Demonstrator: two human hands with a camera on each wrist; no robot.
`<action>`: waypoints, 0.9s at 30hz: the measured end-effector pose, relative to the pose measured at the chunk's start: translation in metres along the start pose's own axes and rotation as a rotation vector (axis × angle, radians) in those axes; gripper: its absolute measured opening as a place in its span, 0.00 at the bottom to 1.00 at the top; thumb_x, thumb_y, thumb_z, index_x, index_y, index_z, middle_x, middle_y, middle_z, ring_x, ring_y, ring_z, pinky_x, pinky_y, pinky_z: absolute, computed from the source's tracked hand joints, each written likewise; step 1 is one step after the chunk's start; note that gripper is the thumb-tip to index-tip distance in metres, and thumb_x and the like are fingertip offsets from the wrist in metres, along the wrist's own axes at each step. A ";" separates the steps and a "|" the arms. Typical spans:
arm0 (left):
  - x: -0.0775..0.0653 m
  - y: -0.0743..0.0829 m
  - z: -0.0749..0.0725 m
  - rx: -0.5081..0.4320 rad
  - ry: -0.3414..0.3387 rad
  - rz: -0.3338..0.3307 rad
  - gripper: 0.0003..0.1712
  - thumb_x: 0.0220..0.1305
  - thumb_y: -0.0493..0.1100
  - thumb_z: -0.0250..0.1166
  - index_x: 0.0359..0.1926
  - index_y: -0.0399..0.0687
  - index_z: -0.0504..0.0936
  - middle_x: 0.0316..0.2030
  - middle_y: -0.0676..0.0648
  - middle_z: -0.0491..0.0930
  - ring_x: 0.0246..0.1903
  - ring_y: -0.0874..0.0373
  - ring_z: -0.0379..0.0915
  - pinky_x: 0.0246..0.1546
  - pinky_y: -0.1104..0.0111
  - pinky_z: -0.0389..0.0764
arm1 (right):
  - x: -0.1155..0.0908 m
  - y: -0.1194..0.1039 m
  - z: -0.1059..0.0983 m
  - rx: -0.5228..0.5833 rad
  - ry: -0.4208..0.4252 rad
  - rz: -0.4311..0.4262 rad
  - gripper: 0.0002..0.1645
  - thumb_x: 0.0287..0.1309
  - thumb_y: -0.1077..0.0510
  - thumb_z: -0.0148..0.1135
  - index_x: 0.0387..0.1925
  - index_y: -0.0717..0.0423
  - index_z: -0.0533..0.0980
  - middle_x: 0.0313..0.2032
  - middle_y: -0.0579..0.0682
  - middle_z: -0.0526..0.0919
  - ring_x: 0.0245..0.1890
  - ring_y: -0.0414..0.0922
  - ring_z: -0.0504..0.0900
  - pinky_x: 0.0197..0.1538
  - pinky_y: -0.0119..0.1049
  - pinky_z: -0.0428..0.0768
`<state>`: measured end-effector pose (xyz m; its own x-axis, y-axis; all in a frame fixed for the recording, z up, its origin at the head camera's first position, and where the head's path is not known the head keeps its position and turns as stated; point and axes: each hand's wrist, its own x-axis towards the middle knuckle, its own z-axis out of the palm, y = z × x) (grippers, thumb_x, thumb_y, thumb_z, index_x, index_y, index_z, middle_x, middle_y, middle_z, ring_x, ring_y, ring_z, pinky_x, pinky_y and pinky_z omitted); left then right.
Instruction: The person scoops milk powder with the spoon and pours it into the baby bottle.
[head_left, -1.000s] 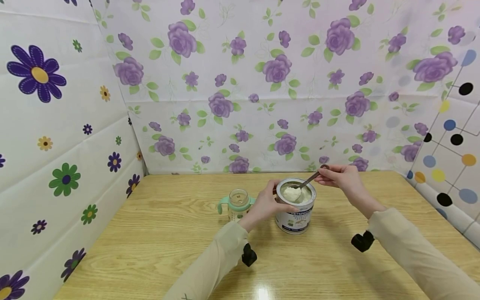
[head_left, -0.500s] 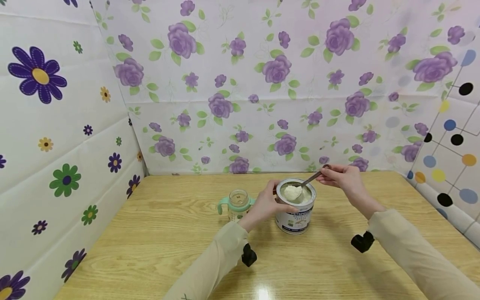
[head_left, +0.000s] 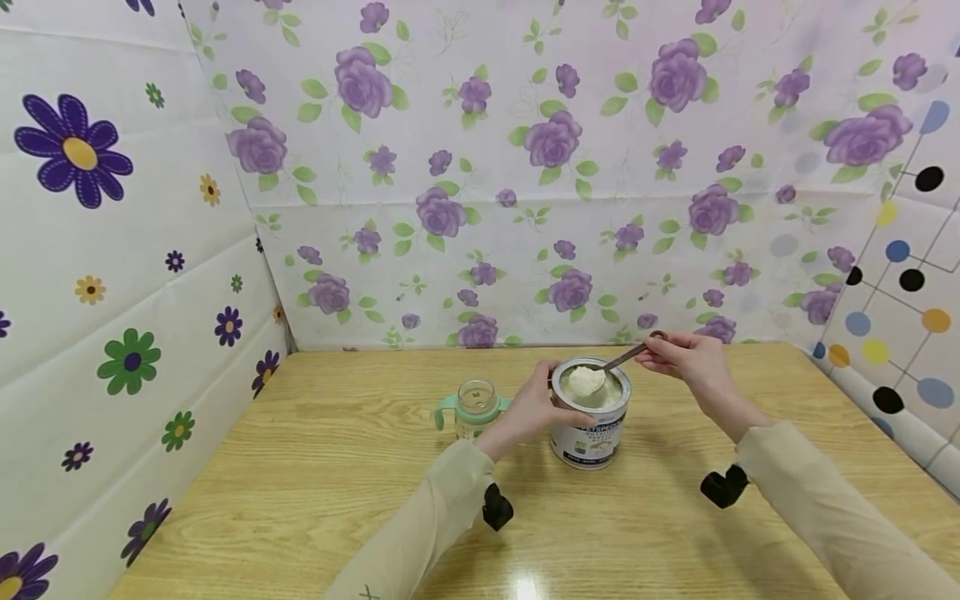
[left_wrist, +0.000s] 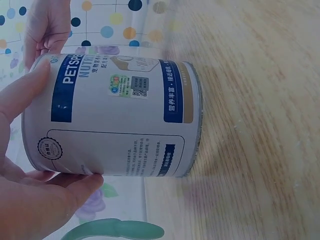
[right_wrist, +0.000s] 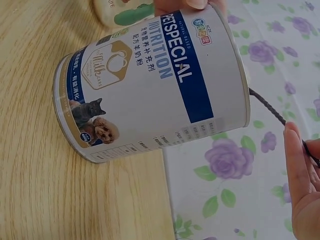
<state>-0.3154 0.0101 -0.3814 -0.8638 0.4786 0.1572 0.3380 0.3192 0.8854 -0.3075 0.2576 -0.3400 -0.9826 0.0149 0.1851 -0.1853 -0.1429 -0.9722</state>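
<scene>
A white and blue tin of pet milk powder (head_left: 588, 442) stands lidless on the table, pale powder inside. My left hand (head_left: 528, 410) grips it near the rim, thumb across the front and fingers round the left side. In the left wrist view the thumb and fingers of that hand (left_wrist: 30, 200) span the tin (left_wrist: 110, 105). My right hand (head_left: 693, 367) pinches the end of a dark, long-handled spoon (head_left: 628, 356). The spoon's bowl, heaped with powder (head_left: 587, 381), is over the tin's opening. In the right wrist view the tin hides all but the spoon's handle (right_wrist: 270, 107).
Left of the tin, partly behind my left wrist, stands a clear baby bottle (head_left: 477, 400) without a cap, with mint-green handles. The wooden table (head_left: 337, 467) meets a flowered cloth wall (head_left: 510, 250) at the back and patterned cloth at both sides.
The heaped spoon has shifted very slightly right within the tin's opening, and my right hand has moved a little right with it. My left hand keeps its grip on the tin.
</scene>
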 end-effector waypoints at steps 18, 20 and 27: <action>-0.001 0.018 -0.018 0.043 0.039 -0.030 0.60 0.39 0.50 0.76 0.67 0.42 0.49 0.62 0.43 0.57 0.61 0.49 0.53 0.54 0.57 0.61 | 0.000 -0.012 0.003 0.141 0.043 0.031 0.04 0.56 0.66 0.59 0.32 0.61 0.80 0.28 0.59 0.82 0.31 0.49 0.82 0.39 0.37 0.75; -0.004 0.023 -0.024 0.044 0.038 -0.019 0.59 0.40 0.49 0.76 0.67 0.42 0.49 0.62 0.42 0.57 0.61 0.49 0.52 0.54 0.57 0.61 | 0.001 -0.014 0.004 0.160 0.043 0.040 0.04 0.56 0.66 0.59 0.33 0.62 0.79 0.29 0.60 0.82 0.33 0.49 0.82 0.40 0.37 0.75; -0.013 0.033 -0.044 -0.012 0.036 -0.017 0.57 0.43 0.47 0.75 0.68 0.44 0.47 0.63 0.43 0.55 0.62 0.49 0.48 0.56 0.56 0.58 | 0.003 -0.021 0.013 0.212 0.044 0.079 0.08 0.56 0.66 0.59 0.39 0.66 0.76 0.30 0.58 0.82 0.34 0.48 0.82 0.43 0.37 0.74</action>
<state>-0.3096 -0.0211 -0.3346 -0.8824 0.4433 0.1575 0.3186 0.3167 0.8934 -0.3066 0.2477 -0.3167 -0.9944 0.0383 0.0984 -0.1055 -0.3504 -0.9306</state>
